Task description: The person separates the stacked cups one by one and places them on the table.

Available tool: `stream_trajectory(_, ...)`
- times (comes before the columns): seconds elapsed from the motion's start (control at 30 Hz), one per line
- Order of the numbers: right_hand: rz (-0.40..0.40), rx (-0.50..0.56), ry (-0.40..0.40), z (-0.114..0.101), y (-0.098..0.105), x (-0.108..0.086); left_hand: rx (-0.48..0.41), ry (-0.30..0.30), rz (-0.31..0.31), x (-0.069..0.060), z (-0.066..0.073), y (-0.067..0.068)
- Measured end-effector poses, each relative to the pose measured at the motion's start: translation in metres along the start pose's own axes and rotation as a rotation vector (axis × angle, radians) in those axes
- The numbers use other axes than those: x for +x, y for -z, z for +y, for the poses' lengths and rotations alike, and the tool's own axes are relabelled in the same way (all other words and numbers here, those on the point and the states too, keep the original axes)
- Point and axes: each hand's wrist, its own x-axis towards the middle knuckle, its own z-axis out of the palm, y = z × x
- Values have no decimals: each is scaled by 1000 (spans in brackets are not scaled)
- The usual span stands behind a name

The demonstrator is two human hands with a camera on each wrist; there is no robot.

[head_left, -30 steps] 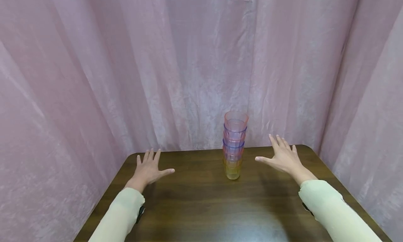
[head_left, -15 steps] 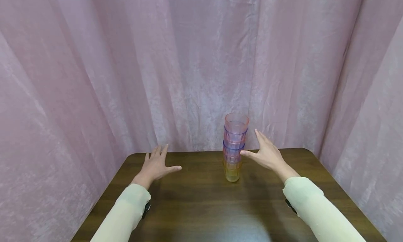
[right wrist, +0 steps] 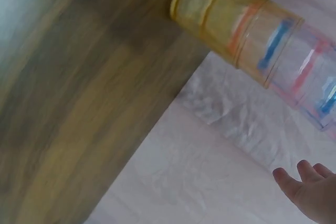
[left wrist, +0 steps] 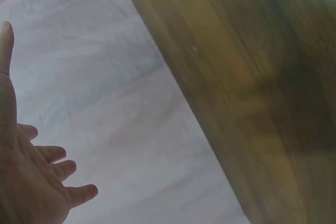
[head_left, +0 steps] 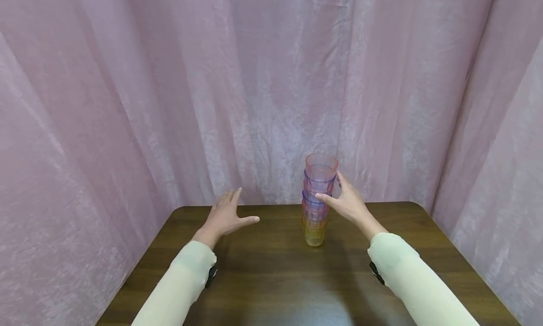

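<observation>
Stack of cups (head_left: 315, 216): clear plastic tumblers nested one in another, standing upright on the worktop, a little right of its middle and nearer the far edge than the near one
Cup colours: yellow cup (head_left: 314, 237) at the bottom; blue and pink rims between; orange-pink cup (head_left: 322, 160) on top; the exact count is hard to read through the clear walls
Right grip (head_left: 349, 204): fingers and thumb spread, curled round nothing; raised just beside the stack's right side, thumb across its front in the head view; whether the thumb touches cannot be told
Left grip (head_left: 224, 218): fingers extended, thumb held out toward the stack, nothing held; above the worktop near the far left corner, well apart from the cups
Sleeves (head_left: 178, 281): pale, on both arms
Worktop (head_left: 271, 279): dark wood grain, rounded far corners
Curtain (head_left: 263, 90): pink, behind the far edge
</observation>
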Motion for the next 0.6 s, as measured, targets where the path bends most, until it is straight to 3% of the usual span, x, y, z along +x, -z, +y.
stream_trajectory(0.27, 12, 177, 18, -6, -8, 9, -108, -24, 35, 14, 26, 6)
stream_trajectory(0.6, 14, 271, 14, -6, -18, 10, -317, -75, 74, 30, 60, 8)
